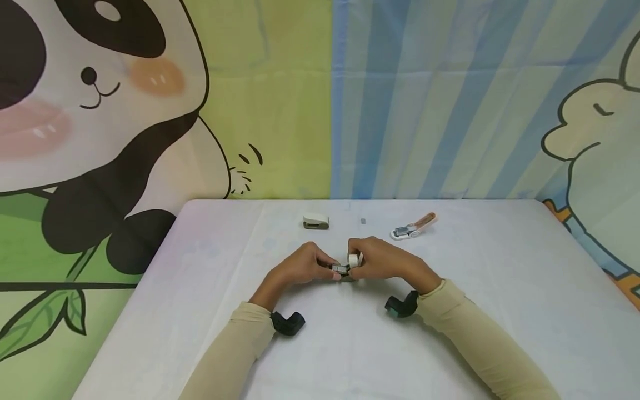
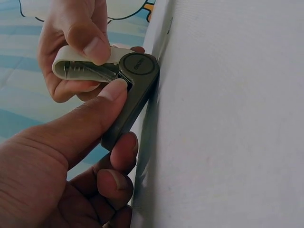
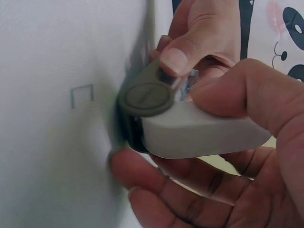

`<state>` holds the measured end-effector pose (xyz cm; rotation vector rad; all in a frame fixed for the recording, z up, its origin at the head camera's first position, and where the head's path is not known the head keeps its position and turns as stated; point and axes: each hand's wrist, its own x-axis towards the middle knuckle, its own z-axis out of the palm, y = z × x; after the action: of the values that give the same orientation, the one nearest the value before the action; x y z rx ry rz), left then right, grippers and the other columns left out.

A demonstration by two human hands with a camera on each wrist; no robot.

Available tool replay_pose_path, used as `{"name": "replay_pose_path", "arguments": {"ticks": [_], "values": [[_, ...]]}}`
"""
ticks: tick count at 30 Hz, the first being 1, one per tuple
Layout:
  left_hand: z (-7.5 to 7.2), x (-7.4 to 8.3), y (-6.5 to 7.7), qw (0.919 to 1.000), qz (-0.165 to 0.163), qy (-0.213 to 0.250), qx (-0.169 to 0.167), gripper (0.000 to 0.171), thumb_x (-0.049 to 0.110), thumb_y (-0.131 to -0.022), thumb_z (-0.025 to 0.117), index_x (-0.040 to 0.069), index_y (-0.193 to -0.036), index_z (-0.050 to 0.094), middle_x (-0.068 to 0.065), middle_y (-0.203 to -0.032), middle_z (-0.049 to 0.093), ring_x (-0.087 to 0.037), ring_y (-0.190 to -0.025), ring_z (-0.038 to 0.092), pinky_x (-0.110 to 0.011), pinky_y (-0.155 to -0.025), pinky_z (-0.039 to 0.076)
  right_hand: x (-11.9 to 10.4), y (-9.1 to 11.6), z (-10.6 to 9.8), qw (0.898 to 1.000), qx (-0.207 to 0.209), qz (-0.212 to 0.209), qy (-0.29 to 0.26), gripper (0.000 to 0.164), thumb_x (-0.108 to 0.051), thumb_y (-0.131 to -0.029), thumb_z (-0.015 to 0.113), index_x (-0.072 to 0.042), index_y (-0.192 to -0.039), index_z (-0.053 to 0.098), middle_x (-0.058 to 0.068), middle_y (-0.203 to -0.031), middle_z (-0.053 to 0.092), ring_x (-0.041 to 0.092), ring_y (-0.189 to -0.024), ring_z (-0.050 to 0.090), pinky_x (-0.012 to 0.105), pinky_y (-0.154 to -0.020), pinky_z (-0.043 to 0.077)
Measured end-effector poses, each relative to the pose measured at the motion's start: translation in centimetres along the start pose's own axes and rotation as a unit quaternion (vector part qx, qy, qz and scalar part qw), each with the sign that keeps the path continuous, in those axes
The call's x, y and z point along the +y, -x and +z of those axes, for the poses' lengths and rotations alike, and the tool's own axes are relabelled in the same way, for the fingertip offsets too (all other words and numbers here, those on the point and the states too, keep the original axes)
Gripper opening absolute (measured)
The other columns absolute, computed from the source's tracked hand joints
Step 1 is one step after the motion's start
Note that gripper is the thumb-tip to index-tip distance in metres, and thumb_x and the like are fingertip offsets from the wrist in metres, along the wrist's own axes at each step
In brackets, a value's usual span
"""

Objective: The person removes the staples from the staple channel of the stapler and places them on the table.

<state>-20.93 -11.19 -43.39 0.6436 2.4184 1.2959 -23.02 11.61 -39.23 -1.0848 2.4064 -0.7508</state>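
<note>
Beyond the hands (image 1: 304, 264) (image 1: 380, 259), two staplers (image 1: 316, 222) (image 1: 414, 227)

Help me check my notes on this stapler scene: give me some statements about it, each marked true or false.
1. The left hand grips the held stapler by its grey arm. True.
2. The held stapler is folded shut. False: its cream arm is swung away from the grey arm.
3. The right hand holds the cream arm. True.
4. A loose staple lies on the table. True.
5. The right hand holds the orange-handled stapler. False: that one lies on the table, untouched.
</note>
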Motion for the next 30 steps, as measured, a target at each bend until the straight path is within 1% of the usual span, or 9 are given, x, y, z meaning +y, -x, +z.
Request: {"name": "replay_pose_path", "arguments": {"ticks": [7,10,15,18,21,24,26,27,30], "values": [[-0.1,-0.2,0.0,1.0,-0.001,-0.007,0.002,0.021,0.016,-0.08,0.082,0.012,-0.1,0.078,0.008,-0.082,0.072,-0.004,-0.061,0.048,-0.023,-0.055,0.038,0.2,0.8,-1.2,0.998,-0.034,0.04,0.039,0.008,-0.014,-0.084,0.074,-0.015,-0.084,0.066,-0.007,-0.079,0.061,0.011,-0.063,0.052,0.029,-0.059,0.044],[-0.1,-0.3,0.0,1.0,-0.004,-0.003,0.002,0.022,0.016,-0.08,0.082,0.011,-0.101,0.078,0.006,-0.085,0.073,-0.005,-0.063,0.05,-0.024,-0.056,0.04,0.2,1.0,-1.5,0.997,-0.051,0.049,0.039,0.008,-0.014,-0.084,0.075,-0.016,-0.083,0.068,-0.007,-0.076,0.061,0.01,-0.063,0.053,0.029,-0.059,0.045],[-0.2,-0.3,0.1,1.0,-0.007,0.001,0.002,0.022,0.017,-0.08,0.082,0.012,-0.101,0.078,0.006,-0.089,0.073,-0.005,-0.066,0.053,-0.024,-0.059,0.042,0.2,1.0,-1.5,0.997,-0.052,0.043,0.038,0.007,-0.015,-0.085,0.076,-0.014,-0.086,0.069,-0.007,-0.076,0.062,0.011,-0.064,0.055,0.03,-0.06,0.046],[-0.2,-0.3,0.2,1.0,-0.005,-0.004,0.0,0.022,0.018,-0.08,0.082,0.012,-0.101,0.078,0.007,-0.085,0.072,-0.005,-0.064,0.052,-0.024,-0.058,0.041,-0.2,1.0,-1.3,0.995,-0.027,0.048,0.083,0.012,-0.025,-0.087,0.075,-0.015,-0.092,0.072,-0.007,-0.083,0.065,0.011,-0.069,0.058,0.031,-0.062,0.048],[-0.2,-0.2,0.1,0.9998,0.001,-0.017,-0.005,0.023,0.02,-0.081,0.081,0.011,-0.103,0.078,0.006,-0.075,0.071,-0.005,-0.06,0.049,-0.024,-0.055,0.039,-0.9,1.1,-0.9,0.989,0.046,0.014,0.137,0.019,-0.031,-0.089,0.072,-0.015,-0.099,0.073,-0.006,-0.092,0.066,0.014,-0.08,0.062,0.032,-0.067,0.049],[-0.2,-0.1,0.1,0.9996,0.007,-0.024,-0.01,0.023,0.02,-0.082,0.081,0.012,-0.103,0.078,0.005,-0.068,0.068,-0.005,-0.056,0.044,-0.024,-0.053,0.037,-1.6,0.9,-0.4,0.985,0.103,-0.06,0.122,0.017,-0.025,-0.093,0.069,-0.011,-0.103,0.072,-0.005,-0.096,0.065,0.015,-0.084,0.061,0.031,-0.069,0.05],[-0.2,-0.1,0.1,0.9997,0.007,-0.023,-0.011,0.022,0.019,-0.082,0.081,0.013,-0.102,0.078,0.006,-0.067,0.069,-0.005,-0.057,0.043,-0.024,-0.053,0.036,-1.9,0.6,-0.1,0.987,0.094,-0.098,0.084,0.011,-0.018,-0.094,0.067,-0.011,-0.101,0.072,-0.006,-0.093,0.064,0.011,-0.08,0.059,0.029,-0.068,0.049],[-0.2,-0.1,0.1,0.9997,0.008,-0.021,-0.011,0.021,0.018,-0.081,0.081,0.013,-0.102,0.078,0.006,-0.067,0.069,-0.005,-0.057,0.042,-0.024,-0.053,0.035,-1.9,0.5,0.1,0.989,0.08,-0.104,0.066,0.011,-0.016,-0.094,0.066,-0.01,-0.101,0.072,-0.006,-0.094,0.064,0.008,-0.076,0.057,0.028,-0.066,0.048],[-0.1,-0.1,0.0,0.9997,0.007,-0.019,-0.011,0.02,0.017,-0.081,0.081,0.014,-0.101,0.078,0.006,-0.069,0.069,-0.005,-0.057,0.042,-0.024,-0.053,0.034,-1.8,0.2,0.6,0.994,0.05,-0.088,0.048,0.011,-0.014,-0.095,0.066,-0.009,-0.101,0.073,-0.006,-0.093,0.063,0.004,-0.07,0.053,0.025,-0.062,0.047]]}}
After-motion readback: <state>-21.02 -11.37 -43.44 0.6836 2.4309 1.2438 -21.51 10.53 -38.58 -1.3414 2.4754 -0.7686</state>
